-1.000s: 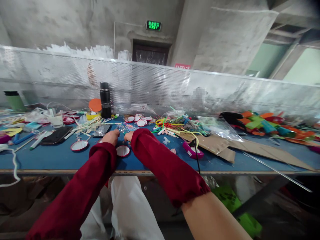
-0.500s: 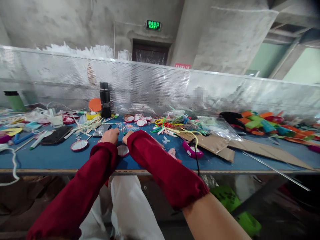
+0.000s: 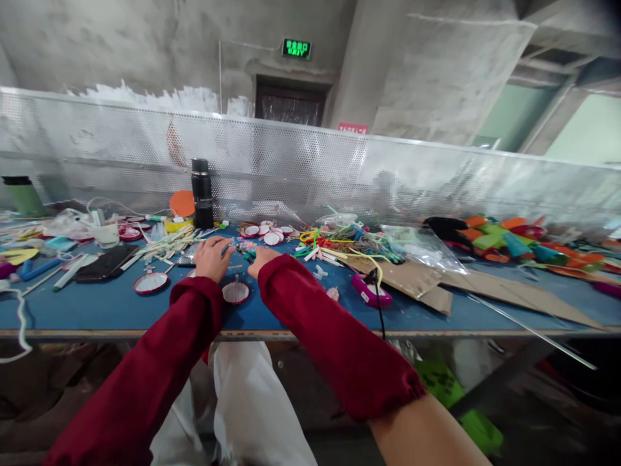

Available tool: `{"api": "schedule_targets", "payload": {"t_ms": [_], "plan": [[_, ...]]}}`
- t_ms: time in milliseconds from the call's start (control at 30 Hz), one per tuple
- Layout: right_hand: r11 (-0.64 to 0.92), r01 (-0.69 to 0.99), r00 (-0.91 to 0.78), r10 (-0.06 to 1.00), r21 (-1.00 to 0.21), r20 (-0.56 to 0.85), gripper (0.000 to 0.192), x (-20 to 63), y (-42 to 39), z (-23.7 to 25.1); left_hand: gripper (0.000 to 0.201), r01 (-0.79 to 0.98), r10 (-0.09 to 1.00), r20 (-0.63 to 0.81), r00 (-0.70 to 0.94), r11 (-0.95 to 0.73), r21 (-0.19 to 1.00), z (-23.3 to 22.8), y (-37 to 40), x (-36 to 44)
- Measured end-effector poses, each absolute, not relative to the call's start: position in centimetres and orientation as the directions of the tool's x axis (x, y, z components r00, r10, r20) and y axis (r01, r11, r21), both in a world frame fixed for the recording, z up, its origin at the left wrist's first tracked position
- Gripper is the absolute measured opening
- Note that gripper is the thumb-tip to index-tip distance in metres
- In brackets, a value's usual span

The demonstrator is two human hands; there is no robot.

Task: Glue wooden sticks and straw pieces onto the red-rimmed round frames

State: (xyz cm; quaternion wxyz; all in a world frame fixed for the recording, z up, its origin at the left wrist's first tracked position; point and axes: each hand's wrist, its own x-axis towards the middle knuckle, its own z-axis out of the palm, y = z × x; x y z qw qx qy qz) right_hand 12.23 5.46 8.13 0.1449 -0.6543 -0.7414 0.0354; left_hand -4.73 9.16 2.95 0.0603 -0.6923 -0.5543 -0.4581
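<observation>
Just hands (image 3: 212, 257) over small beads (image 3: 245, 246)

We can't really make out what the left hand (image 3: 211, 257) and right hand (image 3: 261, 259) are pinching, those tiny colourful bits (image 3: 245, 246) between them are way too small. The right hand's fingers are mostly tucked out of sight, so its grip is anyone's guess. A blurred patch (image 3: 387, 183) sits on the perforated metal screen (image 3: 301, 168). The green cylinder cup (image 3: 20, 194) and white cord (image 3: 18, 323) get chopped by the left edge. The green sign's (image 3: 296, 48) lettering is unreadable.
</observation>
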Motion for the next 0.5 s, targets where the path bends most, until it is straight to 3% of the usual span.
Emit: {"api": "schedule_targets", "payload": {"t_ms": [133, 267, 400, 500], "plan": [[0.177, 0.969, -0.137, 0.965, -0.171, 0.223, 0.069, 11.5, 4.0, 7.7, 0.014, 0.626, 0.700, 0.707, -0.102, -0.507, 0.592, 3.2, 9.6, -4.7], [0.186, 0.978, -0.152, 0.946, -0.098, 0.285, 0.071, 11.2, 2.9, 7.8, 0.012, 0.388, 0.714, 0.652, -0.255, -0.542, 0.746, 3.3, 10.0, -5.2], [0.203, 0.975, -0.182, 0.964, -0.095, 0.193, 0.055, 12.1, 2.8, 8.7, 0.023, 0.132, 0.751, 0.543, -0.376, -0.536, 0.834, 3.3, 10.0, -5.6], [0.193, 0.976, -0.179, 0.975, -0.100, 0.131, 0.031, 13.5, 3.5, 9.5, 0.035, -0.124, 0.832, 0.435, -0.346, -0.500, 0.857, 3.5, 9.5, -5.3]]}}
